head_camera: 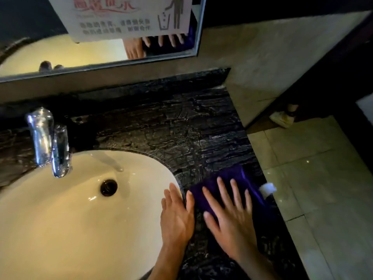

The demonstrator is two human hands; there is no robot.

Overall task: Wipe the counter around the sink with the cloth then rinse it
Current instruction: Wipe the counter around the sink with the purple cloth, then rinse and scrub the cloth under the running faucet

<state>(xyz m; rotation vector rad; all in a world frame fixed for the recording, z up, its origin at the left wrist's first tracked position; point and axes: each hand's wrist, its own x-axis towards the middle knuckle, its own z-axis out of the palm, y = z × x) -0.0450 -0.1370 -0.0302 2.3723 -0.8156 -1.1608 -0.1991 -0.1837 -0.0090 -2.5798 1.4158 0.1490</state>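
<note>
A purple cloth (238, 176) lies flat on the dark marble counter (181, 126), to the right of the white oval sink (60, 209). My right hand (230, 215) presses down on the cloth with fingers spread. My left hand (176, 217) rests flat on the sink's right rim, its thumb touching the cloth's left edge. The counter looks wet and shiny behind the cloth.
A chrome tap (48, 140) stands at the sink's back left, above the drain (109, 187). A mirror (60, 55) with a white paper notice (129, 17) runs along the back wall. A small white object (267, 187) sits at the counter's right edge, beyond which is tiled floor (314, 178).
</note>
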